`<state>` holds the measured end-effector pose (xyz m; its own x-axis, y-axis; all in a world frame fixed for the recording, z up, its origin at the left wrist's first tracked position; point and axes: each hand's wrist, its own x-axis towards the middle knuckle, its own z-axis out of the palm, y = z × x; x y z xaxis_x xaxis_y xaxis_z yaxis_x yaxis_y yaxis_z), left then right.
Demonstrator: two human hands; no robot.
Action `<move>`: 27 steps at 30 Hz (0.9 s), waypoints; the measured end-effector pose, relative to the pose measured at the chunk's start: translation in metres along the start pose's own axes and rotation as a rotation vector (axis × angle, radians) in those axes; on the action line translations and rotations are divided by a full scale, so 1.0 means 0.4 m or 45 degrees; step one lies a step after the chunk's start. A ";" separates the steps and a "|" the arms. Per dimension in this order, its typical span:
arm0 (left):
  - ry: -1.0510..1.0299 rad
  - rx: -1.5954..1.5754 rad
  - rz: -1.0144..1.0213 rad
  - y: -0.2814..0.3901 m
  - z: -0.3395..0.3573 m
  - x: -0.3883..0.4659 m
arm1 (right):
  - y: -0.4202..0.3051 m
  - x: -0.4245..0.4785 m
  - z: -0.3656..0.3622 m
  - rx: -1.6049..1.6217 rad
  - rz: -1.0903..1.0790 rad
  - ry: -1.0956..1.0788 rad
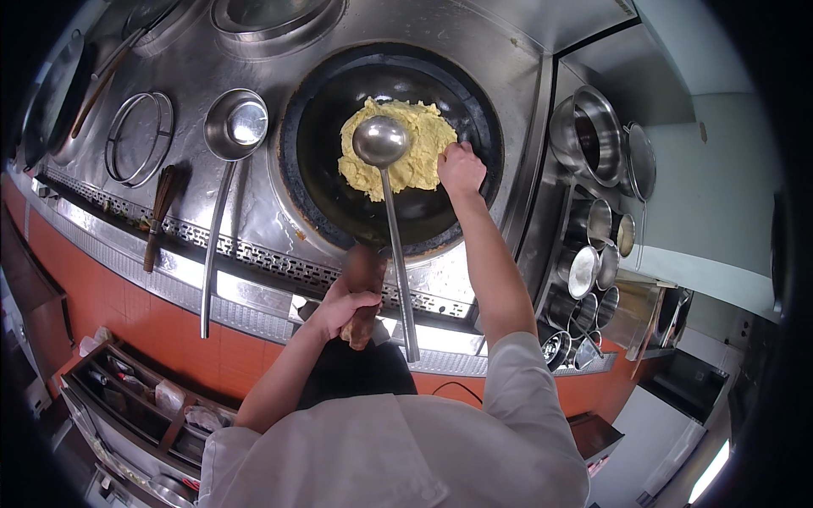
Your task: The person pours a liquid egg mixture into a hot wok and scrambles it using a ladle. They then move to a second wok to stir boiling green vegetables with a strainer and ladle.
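A black wok [330,197] sits in the round burner opening of a steel range. Scrambled egg [422,133] lies in a yellow mass across its middle. On the egg rests the bowl of a steel ladle [381,141], its long handle running back over the range's front edge. My left hand [346,308] grips the thick brown wok handle [359,324], part of which is blurred. Over the wok's right side, my right hand [462,168] is at the egg's right edge with fingers curled. Its fingertips are hidden, so whether it pinches anything cannot be told.
Left of the wok lie a second, deeper ladle [236,124], a steel ring stand [140,138] and a bamboo brush [159,216]. Steel bowls [587,136] and several seasoning pots [581,273] line the right side. Another pan [276,16] stands at the back.
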<state>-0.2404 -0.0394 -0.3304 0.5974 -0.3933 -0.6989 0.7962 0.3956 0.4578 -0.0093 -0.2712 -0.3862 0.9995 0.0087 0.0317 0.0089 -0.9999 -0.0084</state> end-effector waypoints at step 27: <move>-0.058 0.095 -0.125 0.020 -0.013 0.013 | 0.155 -0.583 -0.098 1.482 0.740 0.260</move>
<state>-0.2314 -0.0341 -0.3331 0.5184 -0.4654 -0.7174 0.8551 0.2908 0.4293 -0.2432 -0.3356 -0.3550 0.8449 -0.5213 -0.1197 -0.2932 -0.2642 -0.9188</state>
